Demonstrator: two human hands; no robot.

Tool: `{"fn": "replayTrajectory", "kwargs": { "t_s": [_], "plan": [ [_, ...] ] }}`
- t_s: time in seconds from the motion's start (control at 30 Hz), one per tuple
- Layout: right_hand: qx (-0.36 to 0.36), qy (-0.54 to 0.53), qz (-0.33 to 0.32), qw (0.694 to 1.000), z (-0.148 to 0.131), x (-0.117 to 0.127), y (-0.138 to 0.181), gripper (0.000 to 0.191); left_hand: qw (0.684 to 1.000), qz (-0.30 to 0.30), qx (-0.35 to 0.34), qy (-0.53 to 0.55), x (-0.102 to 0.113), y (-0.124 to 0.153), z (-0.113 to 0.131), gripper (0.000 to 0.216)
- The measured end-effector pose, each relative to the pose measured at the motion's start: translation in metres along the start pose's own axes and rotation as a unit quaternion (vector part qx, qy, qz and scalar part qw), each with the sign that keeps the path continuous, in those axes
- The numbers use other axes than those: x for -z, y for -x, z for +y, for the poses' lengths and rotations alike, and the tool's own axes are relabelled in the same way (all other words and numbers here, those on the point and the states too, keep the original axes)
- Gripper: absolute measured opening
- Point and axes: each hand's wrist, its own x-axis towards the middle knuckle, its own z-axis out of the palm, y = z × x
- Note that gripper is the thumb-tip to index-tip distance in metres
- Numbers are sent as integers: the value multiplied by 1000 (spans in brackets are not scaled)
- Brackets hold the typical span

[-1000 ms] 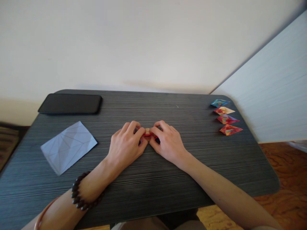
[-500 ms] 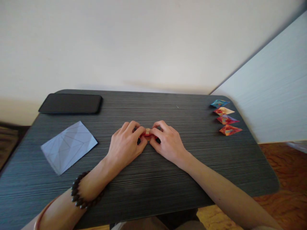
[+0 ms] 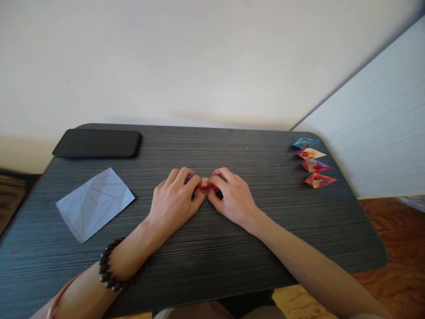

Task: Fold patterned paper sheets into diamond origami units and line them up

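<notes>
A small folded paper piece [image 3: 205, 182], red and cream, sits between my hands over the middle of the table. My left hand [image 3: 175, 190] pinches its left end with thumb and fingers. On the other side, my right hand [image 3: 231, 190] is closed on the right end in the same way. Fingers cover most of the paper, so its full shape is hidden; only a short strip shows between the fingertips.
Several folded paper boat-like shapes, among them a blue one [image 3: 304, 143] and an orange-red one [image 3: 320, 180], lie in a column at the right. A black phone [image 3: 98, 143] rests back left, above a creased pale paper sheet [image 3: 96, 204]. The dark table [image 3: 206, 257] meets a wall behind.
Both hands stay at nearly the same spot on the folded paper. Slightly more of its cream top shows between the fingertips.
</notes>
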Motion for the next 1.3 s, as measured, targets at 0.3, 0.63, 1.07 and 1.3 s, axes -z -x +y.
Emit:
{"fn": "replayTrajectory", "kwargs": {
  "t_s": [0.3, 0.63, 1.07, 1.3],
  "plan": [
    [-27, -69, 32, 997, 2, 1, 1, 10, 999, -2, 6, 33, -3, 0, -3, 16],
    [-7, -40, 23, 999, 1, -2, 1, 15, 999, 0, 7, 41, -3, 0, -3, 15],
    [0, -47, 33, 998, 2, -3, 1, 18, 998, 2, -4, 57, -5, -1, -4, 16],
    [-6, -37, 28, 999, 0, -4, 1, 16, 998, -4, -2, 56, -5, -1, -4, 16]
  ]
}}
